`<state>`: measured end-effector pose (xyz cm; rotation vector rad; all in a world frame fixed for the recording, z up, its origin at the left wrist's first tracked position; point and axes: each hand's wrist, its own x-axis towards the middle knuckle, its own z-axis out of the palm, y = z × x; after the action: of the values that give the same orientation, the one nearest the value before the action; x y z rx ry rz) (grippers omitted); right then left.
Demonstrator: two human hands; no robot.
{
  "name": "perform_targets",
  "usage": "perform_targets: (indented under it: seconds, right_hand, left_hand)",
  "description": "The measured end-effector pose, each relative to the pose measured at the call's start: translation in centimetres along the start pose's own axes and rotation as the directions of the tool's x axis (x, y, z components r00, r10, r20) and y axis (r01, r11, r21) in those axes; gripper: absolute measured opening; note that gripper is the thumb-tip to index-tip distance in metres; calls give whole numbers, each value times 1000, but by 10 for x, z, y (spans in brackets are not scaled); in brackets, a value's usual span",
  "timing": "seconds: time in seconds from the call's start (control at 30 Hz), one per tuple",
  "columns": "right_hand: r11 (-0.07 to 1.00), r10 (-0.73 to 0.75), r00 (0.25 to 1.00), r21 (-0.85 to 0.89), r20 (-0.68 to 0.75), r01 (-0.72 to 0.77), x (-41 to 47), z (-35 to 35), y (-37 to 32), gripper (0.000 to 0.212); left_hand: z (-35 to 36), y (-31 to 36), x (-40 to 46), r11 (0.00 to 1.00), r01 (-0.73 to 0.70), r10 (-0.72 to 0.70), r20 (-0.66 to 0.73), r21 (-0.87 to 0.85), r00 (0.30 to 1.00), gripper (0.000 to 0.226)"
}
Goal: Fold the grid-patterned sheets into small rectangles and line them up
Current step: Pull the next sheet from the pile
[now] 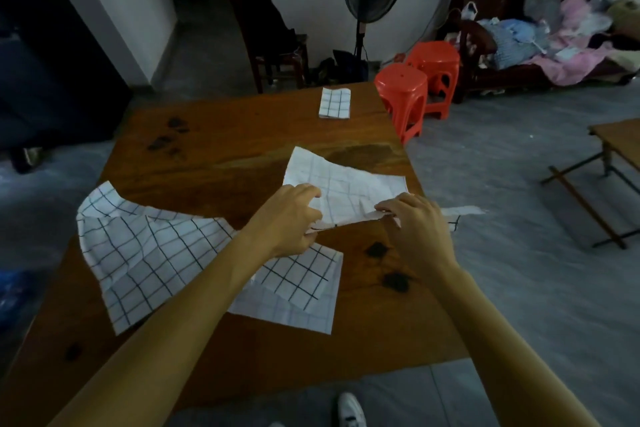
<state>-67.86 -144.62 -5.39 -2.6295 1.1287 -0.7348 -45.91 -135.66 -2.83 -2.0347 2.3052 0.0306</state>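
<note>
Over the counter [242,156] your left hand [289,218] and right hand [417,224] pinch one sheet's [346,184] near edge, lifting it to fold; a folded rectangle [334,103] waits far back.

Wooden bench [214,149], brown top with a streaked grain and several dark blotches, seen from its near edge. On it: a small folded grid-patterned rectangle [334,103] at the far edge; a large crumpled grid-patterned sheet [149,250] at the near left, one corner curled up, overlapping a paler sheet [298,312] that lies flat beneath it; and a third sheet [346,184] toward the right edge, its far part resting on the top while its near edge is raised off the wood. Grey floor [519,288] surrounds the bench.
</note>
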Motion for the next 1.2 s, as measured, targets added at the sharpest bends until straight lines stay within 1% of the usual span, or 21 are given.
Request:
perform_targets:
  seconds: [0.03, 0.1, 0.17, 0.27, 0.33, 0.43, 0.5, 0.57, 0.63, 0.7, 0.8, 0.87, 0.93, 1.0, 1.07, 1.13, 1.2]
  right_hand:
    - [1000, 14, 1000, -5, 17, -14, -9, 4, 4, 16]
    - [999, 37, 998, -1, 46, -37, -24, 10, 13, 12]
    - [999, 53, 995, 5, 90, -54, -37, 18, 21, 10]
    - [996, 72, 973, 26, 219, -80, -57, 34, 31, 13]
    - [995, 87, 952, 16, 293, -96, -71, 42, 36, 14]
    - [992, 120, 931, -4, 345, -127, -96, 48, 40, 15]
    - [989, 143, 912, -17, 383, -148, -110, 48, 42, 17]
    - [983, 178, 874, -48, 453, -175, -124, 50, 44, 23]
    - [974, 224, 825, -129, 519, -184, -138, 54, 43, 23]
    - [960, 276, 816, -186, 509, -208, -153, 58, 40, 19]
    - [944, 323, 822, -227, 469, -241, -174, 58, 34, 18]
    - [932, 353, 822, -246, 447, -266, -184, 55, 32, 17]
    - [927, 361, 843, -249, 398, -279, -193, 48, 27, 15]
    - [927, 356, 870, -245, 340, -284, -199, 39, 22, 15]
    - [925, 356, 879, -251, 316, -285, -200, 31, 20, 15]
    - [921, 364, 876, -261, 316, -288, -196, 25, 20, 15]
    - [921, 367, 879, -255, 305, -296, -186, 21, 22, 15]
  left_hand:
    - [9, 2, -2, 1000, -20, 20, 21, 4, 1000, 32]
    - [24, 10, -7, 1000, -13, 14, 60, -15, 998, 28]
    - [34, 20, -14, 997, 49, -40, 130, -66, 991, 22]
    - [54, 35, -24, 971, 166, -109, 304, -170, 947, 10]
    - [70, 42, -33, 946, 229, -134, 366, -230, 921, 11]
    - [89, 49, -50, 898, 320, -179, 411, -304, 894, 6]
    - [99, 53, -60, 869, 366, -213, 415, -334, 884, 8]
    - [104, 56, -71, 840, 393, -233, 405, -375, 884, 10]
    - [108, 60, -85, 809, 406, -237, 395, -425, 887, 7]
    - [115, 61, -101, 792, 409, -240, 384, -453, 891, 4]
    - [125, 62, -126, 763, 432, -271, 370, -480, 889, 13]
    - [129, 64, -140, 739, 440, -280, 362, -509, 889, 12]
    - [130, 66, -153, 687, 458, -297, 357, -564, 886, 16]
    - [128, 64, -160, 597, 478, -311, 364, -644, 878, 19]
    - [119, 61, -163, 536, 491, -323, 371, -687, 871, 20]
    - [111, 58, -161, 504, 490, -327, 367, -711, 871, 16]
    - [102, 57, -157, 505, 482, -336, 352, -716, 874, 9]
